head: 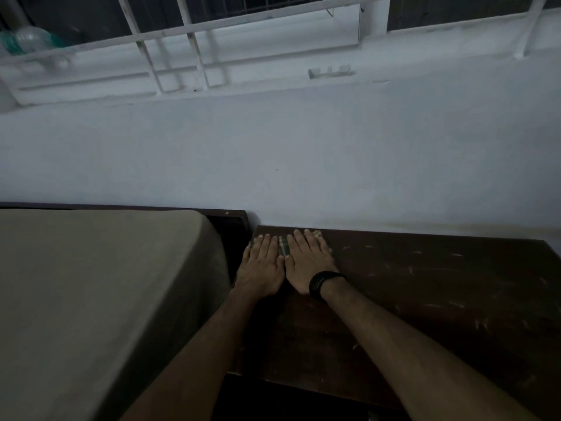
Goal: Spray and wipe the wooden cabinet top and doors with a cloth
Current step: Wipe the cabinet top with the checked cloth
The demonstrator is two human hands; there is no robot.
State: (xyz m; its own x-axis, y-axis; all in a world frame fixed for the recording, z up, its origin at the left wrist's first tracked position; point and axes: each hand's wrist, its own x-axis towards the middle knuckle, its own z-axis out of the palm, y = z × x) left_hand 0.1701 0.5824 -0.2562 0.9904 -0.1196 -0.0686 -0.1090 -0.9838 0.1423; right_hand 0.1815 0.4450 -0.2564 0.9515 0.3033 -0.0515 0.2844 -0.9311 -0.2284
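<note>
From the head camera we look down at our two bare hands, laid side by side at the far left corner of the dark brown wooden cabinet top (425,299), close to the pale wall (303,162). Our left hand (260,268) lies flat with straight fingers, its grip apart, pressing down on a checked cloth (283,248). Our right hand (308,262), with a black band (321,282) on its wrist, lies flat too, fingers straight, grip apart, on the same cloth. The cloth is mostly hidden under both palms; we see a strip of it between the hands and a bit past the right fingertips. Pale scuffs mark the surface to the right. Left of the cabinet stands a bed with a taupe sheeted mattress (106,284). Above, a white window grille (182,50) runs along the wall.
</note>
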